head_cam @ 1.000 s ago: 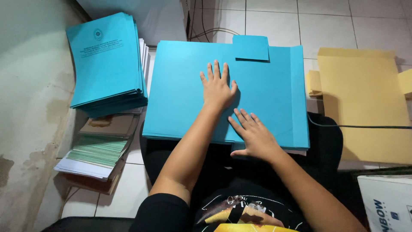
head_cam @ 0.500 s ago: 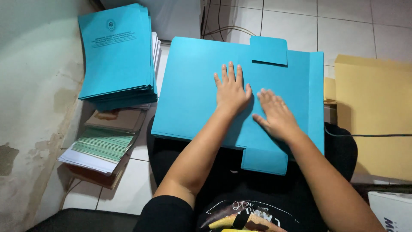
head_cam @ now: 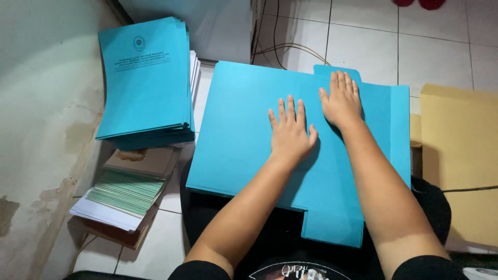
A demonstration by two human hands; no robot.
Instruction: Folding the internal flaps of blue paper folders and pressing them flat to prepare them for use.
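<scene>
Pressing flat on a large blue card folder (head_cam: 244, 129), both hands lie palm-down with fingers spread, grasping nothing. From the head camera, the left hand (head_cam: 290, 136) rests near the middle of the sheet, while the right hand (head_cam: 342, 101) sits further up, its fingertips reaching the small top tab (head_cam: 324, 70) at the far edge. The open palms appear to be holding the card smooth and steady over the person's lap; a second tab (head_cam: 332, 228) juts from the near edge between the forearms. The folder thus lies directly beneath both palms, not pinched at any edge. To the left, a stack of printed blue folders (head_cam: 142, 78) sits by the wall, with a pile of green-edged papers (head_cam: 124, 194) nearer. Tan card sheets (head_cam: 459, 135) lie on the right, on the white tiled floor (head_cam: 358, 36).
</scene>
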